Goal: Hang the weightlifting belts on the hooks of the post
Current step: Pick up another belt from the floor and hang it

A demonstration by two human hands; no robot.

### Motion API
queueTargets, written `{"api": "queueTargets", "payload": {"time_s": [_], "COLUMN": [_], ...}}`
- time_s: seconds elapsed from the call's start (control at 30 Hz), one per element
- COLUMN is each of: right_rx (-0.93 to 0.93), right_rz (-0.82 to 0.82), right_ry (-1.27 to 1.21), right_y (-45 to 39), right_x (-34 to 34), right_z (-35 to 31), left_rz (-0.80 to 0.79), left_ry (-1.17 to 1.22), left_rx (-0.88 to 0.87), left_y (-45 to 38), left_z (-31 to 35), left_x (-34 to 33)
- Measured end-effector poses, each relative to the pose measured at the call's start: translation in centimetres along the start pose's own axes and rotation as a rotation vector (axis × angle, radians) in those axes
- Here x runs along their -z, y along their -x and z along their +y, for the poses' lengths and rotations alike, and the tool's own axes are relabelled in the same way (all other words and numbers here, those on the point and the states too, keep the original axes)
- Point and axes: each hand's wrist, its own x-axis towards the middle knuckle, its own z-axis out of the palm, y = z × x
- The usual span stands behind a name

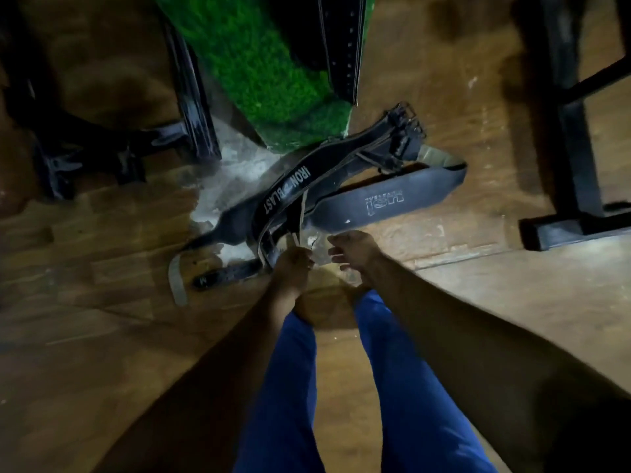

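- Head cam looking straight down at a pile of black weightlifting belts [327, 186] on a wood-plank floor [102, 254], right in front of the person's blue trouser legs [283, 387].
- Readable stuff: the belt on top [290, 192] has "IRON BLAST" in pale block letters along a strap. The wide belt [382, 203] just beyond the right hand has a pale logo stamped on it, too blurry to read. A narrow strap end [208, 279] off to the left of the left hand shows a single "M".
- Materials: the belts look like stiff dark leather or padded fabric, wide in the middle and tapering. Metal buckles [404, 126] sit at the far end of the pile, well away from both hands. A tan webbing strap [177, 281] curls on the floor left of the hands.
- Left hand [293, 264] is clenched on the near end of the IRON BLAST belt, thin pale straps running up out of the fist.
- Right hand [351, 249] is just beside it, fingers loosely curled and spread, touching nothing I can make out, hovering by the near edge of the wide belt.
- Past the pile stands a post wrapped in green artificial turf [259, 63], with another black belt [341, 46] with punched holes hanging against it.
- Black metal frames [573, 131] off to the right and left.
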Motion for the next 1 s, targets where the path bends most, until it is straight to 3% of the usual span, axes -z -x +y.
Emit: {"api": "queueTargets", "payload": {"time_s": [0.33, 0.57, 0.67, 0.87, 1.0], "right_rx": [-0.074, 0.108, 0.100, 0.075, 0.074], "right_rz": [0.034, 0.160, 0.226, 0.127, 0.016], "right_ry": [0.050, 0.288, 0.378, 0.093, -0.038], "right_y": [-26.2, -39.1, -40.2, -33.0, -25.8], "right_x": [-7.0, -11.9, -11.2, -8.7, -7.6], "right_z": [7.9, 11.3, 12.3, 10.9, 6.8], "left_rz": [0.004, 0.079, 0.030, -0.157, -0.047], "left_ry": [-0.117, -0.090, -0.069, -0.021, 0.268], "left_rx": [-0.038, -0.089, -0.136, -0.070, 0.012], "left_y": [-25.0, -34.6, -36.5, -32.0, -26.4], "left_z": [-10.4, -16.1, -17.3, -14.2, -9.0], "left_x": [-0.6, -0.5, -0.3, -0.7, 0.6]}}
